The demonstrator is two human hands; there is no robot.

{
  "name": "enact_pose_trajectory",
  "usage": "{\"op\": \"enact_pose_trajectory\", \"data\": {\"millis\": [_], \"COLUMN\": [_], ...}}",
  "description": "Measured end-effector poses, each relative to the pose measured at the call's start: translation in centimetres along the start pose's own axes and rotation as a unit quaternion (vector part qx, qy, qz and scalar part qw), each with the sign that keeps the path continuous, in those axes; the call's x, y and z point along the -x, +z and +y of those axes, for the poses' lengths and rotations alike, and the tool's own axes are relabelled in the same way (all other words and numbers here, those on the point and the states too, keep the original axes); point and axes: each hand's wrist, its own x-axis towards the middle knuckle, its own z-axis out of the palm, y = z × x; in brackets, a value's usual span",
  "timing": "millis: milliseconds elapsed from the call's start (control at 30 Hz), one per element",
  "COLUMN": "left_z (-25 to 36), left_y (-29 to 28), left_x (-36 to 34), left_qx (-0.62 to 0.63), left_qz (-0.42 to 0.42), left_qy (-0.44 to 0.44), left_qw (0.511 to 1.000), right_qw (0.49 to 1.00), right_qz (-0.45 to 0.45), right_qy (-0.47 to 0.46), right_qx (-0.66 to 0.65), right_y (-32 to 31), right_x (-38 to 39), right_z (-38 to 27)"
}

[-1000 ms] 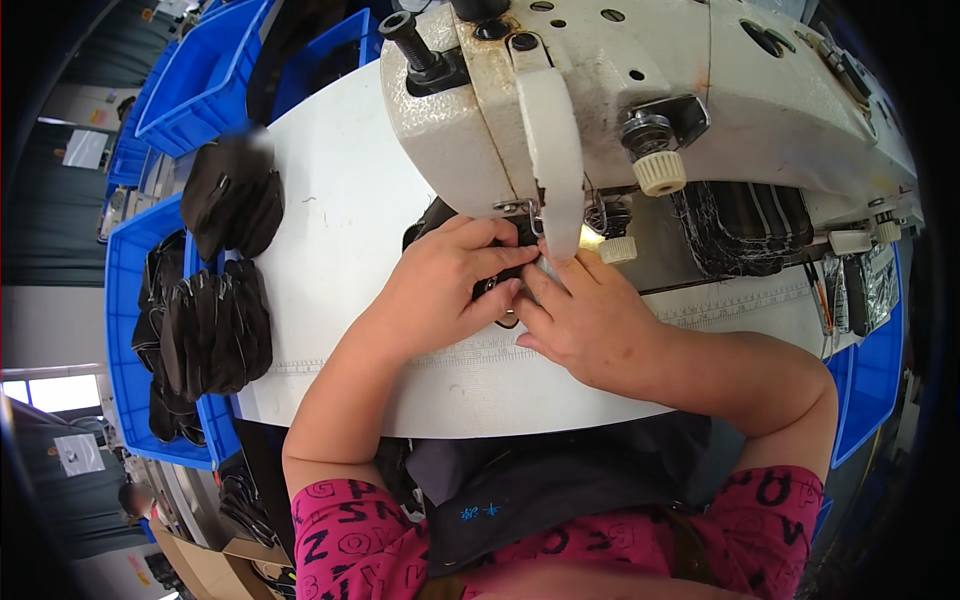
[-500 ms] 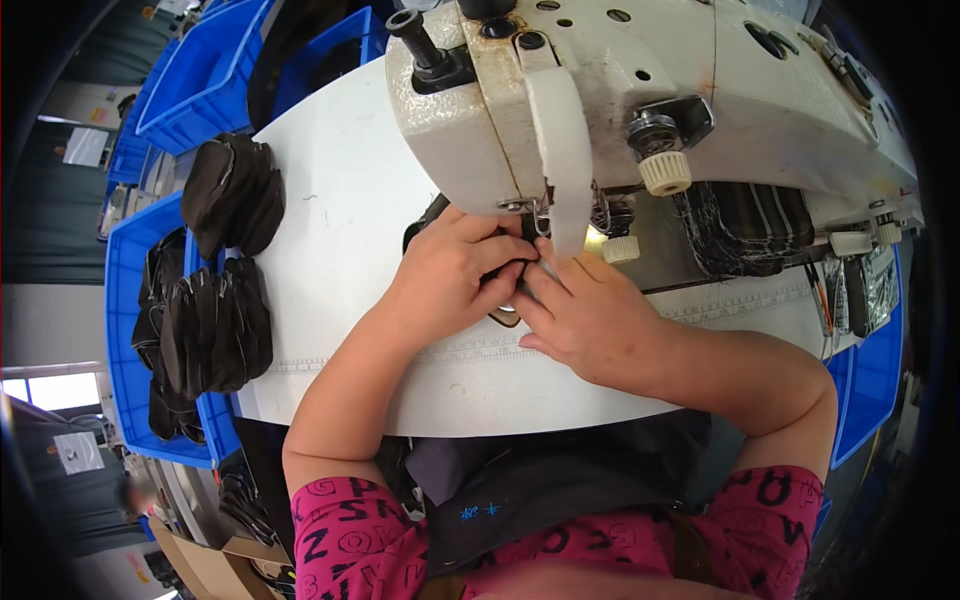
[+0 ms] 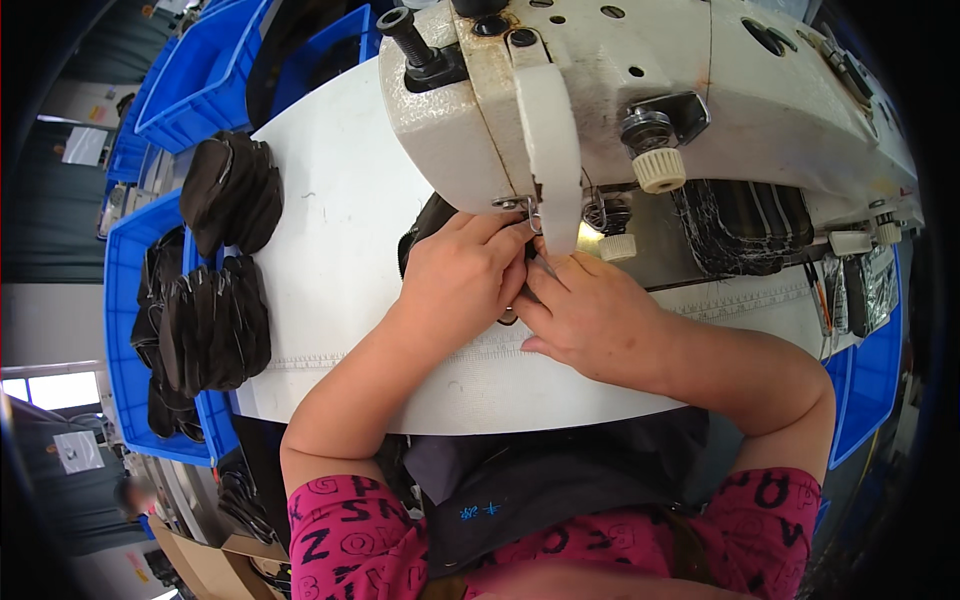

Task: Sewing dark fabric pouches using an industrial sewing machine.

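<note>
Under the head of a white sewing machine [image 3: 440, 130], both my hands work close together on a dark fabric piece [image 3: 428, 218]. My left hand [image 3: 462, 268] is closed, its fingers bent over the fabric beside the presser foot area. Opposite it, my right hand [image 3: 600, 315] pinches at the same piece, thumb and fingers drawn together. A small greyish sliver shows at the right fingertips, too small to name. Most of the fabric, and the needle itself, are hidden by my fingers and the machine's white guard [image 3: 550, 150].
Stacked dark fabric pouches [image 3: 232, 195] lie at the table's left edge, above a blue bin [image 3: 120, 300] holding more. Behind the machine's arm sits a pile of dark, frayed-edge pieces [image 3: 745, 225]. A ruler strip [image 3: 740, 303] crosses the white table [image 3: 330, 240].
My left hand has shifted slightly, its fingers curling further over the fabric, and more dark fabric shows at its left. My right hand stays nearly in place. The view has shifted slightly.
</note>
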Motion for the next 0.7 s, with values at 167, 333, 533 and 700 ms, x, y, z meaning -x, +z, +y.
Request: {"op": "enact_pose_trajectory", "data": {"millis": [167, 333, 533, 700], "left_z": [0.2, 0.3, 0.2, 0.6], "left_y": [-0.1, -0.3, -0.1, -0.2], "left_x": [-0.2, -0.3, -0.1, 0.1], "left_qx": [0.023, 0.036, 0.036, 0.029], "left_qz": [0.001, -0.005, -0.013, -0.015], "left_qy": [-0.033, -0.041, -0.045, -0.055], "left_qw": [0.999, 0.999, 0.998, 0.998], "right_qw": [0.999, 0.999, 0.998, 0.998], "right_qz": [-0.031, -0.038, -0.049, -0.055], "right_qy": [-0.006, -0.014, -0.025, -0.027], "right_qx": [0.010, 0.013, -0.005, -0.026], "right_y": [-0.7, -1.2, -2.0, -2.6], "right_x": [0.0, 0.1, 0.0, 0.1], "right_z": [0.3, 0.6, 1.3, 1.9]}}
